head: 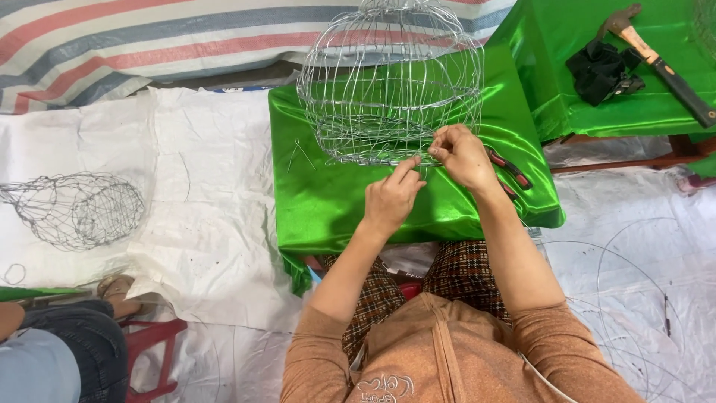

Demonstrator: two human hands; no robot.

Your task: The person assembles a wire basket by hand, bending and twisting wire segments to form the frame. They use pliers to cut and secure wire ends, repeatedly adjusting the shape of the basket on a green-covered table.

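Hands [429, 175] at wire cage's [388, 82] lower rim

Green-draped table [328, 201] under wire frame [388, 82]

Silver wire cage frame [388, 82], upright, rounded

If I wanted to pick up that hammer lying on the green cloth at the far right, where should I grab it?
Take the hammer by its long dark handle, near the lower right end, coming from above. It lies flat and slanted on the green cloth, its head pointing up and left beside a crumpled black cloth, so the handle end is the freest part.
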